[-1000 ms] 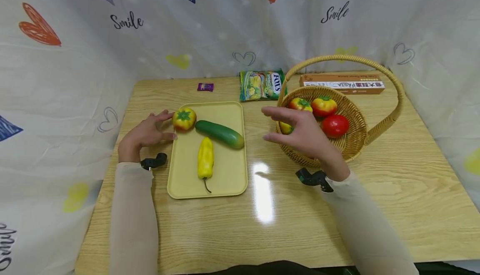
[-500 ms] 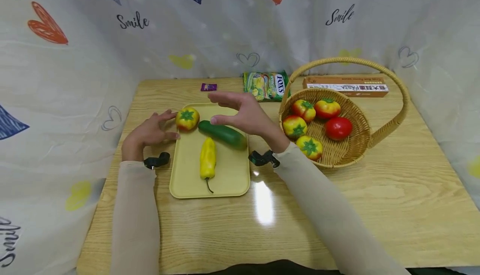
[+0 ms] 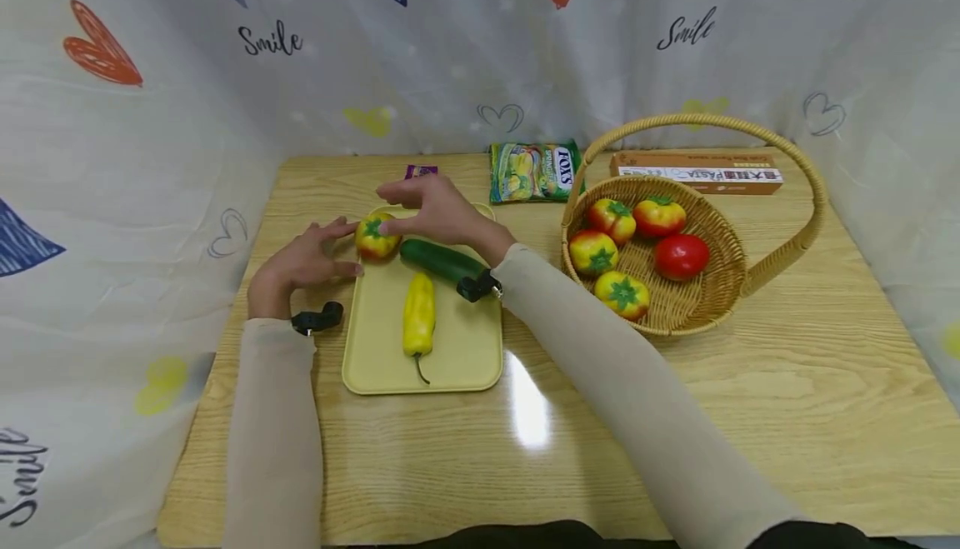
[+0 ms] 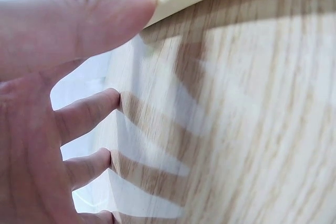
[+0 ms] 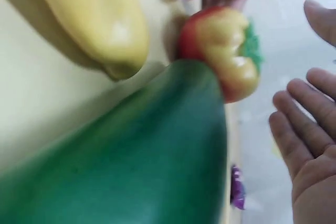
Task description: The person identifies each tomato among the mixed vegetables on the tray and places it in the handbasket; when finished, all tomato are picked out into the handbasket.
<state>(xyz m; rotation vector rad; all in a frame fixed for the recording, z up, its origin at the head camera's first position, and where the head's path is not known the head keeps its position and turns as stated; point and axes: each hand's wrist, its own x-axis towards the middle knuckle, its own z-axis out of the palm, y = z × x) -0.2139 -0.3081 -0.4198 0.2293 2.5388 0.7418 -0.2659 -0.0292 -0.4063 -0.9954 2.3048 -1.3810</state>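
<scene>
A red-yellow tomato (image 3: 372, 242) with a green leafy top sits at the far left corner of the yellow tray (image 3: 468, 361). Beside it lie a green cucumber (image 3: 435, 259) and a yellow pepper (image 3: 418, 316). My left hand (image 3: 300, 264) rests at the tray's left edge, its thumb touching the rim and the other fingertips down on the table in the left wrist view. Above the tray, my right hand (image 3: 442, 216) spreads its thumb and fingers near the tomato. The right wrist view shows that hand (image 5: 317, 182) apart from the tomato, holding nothing.
A wicker basket (image 3: 663, 307) with a tall handle stands to the right, holding several red-yellow tomatoes and one red one (image 3: 681, 257). Behind are a green snack bag (image 3: 531, 172), a small purple packet (image 3: 421, 171) and a brown pasta box (image 3: 705, 172). A curtain hangs behind the table.
My right hand has moved left from beside the basket, across the tray, to the tomato at its far left corner. The left hand has stayed at the tray's edge.
</scene>
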